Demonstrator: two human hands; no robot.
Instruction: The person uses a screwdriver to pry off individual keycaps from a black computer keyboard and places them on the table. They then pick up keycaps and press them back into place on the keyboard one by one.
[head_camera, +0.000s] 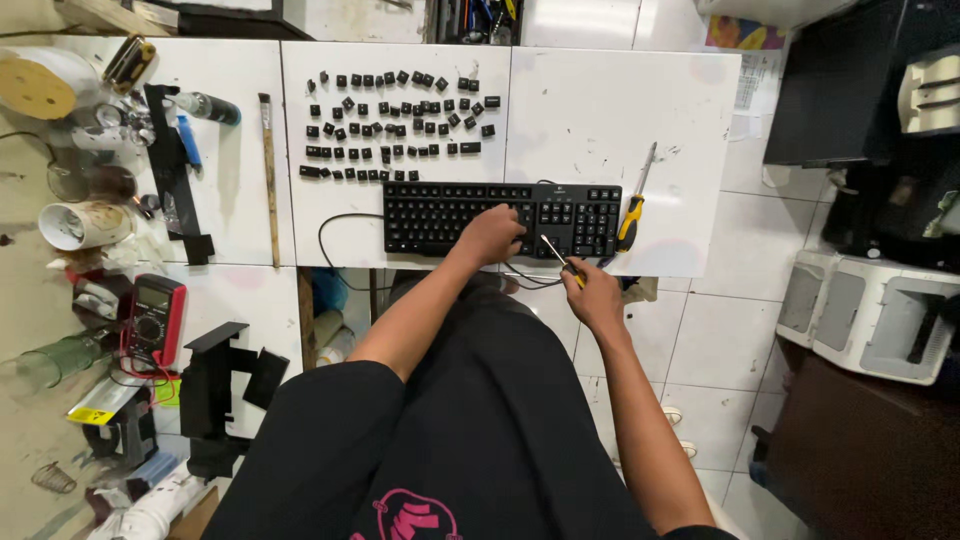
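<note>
Item: black keyboard (500, 217), lying along the near edge of the white bench (600, 110), its cable (335, 245) looping off the left end. Most of its keys were in place.

Item: loose black keycaps (395, 125), laid in rough rows on the bench behind the keyboard, towards the far edge, apart from it.

Item: left hand (490, 235), resting on the keyboard right of its middle, fingers curled down onto the keys; whether they pinched a cap could not be told.

Item: right hand (592, 295), off the near edge of the bench, fingers closed round a small screwdriver (556, 252) whose thin shaft pointed up-left to the keyboard's front edge.

Item: second screwdriver, yellow-and-black handle (632, 215), lying just beside the keyboard's right end.

Item: brush with a long wooden handle (268, 180), left of the keycaps. Red multimeter (155, 318) and mixed clutter at the far left.

Risks noted: the thin tip, levered carelessly, might slip and scratch the case or snap a cap's stem. A pried cap could spring off the near edge onto the floor. The sorted keycaps might be scattered by a stray sleeve.
</note>
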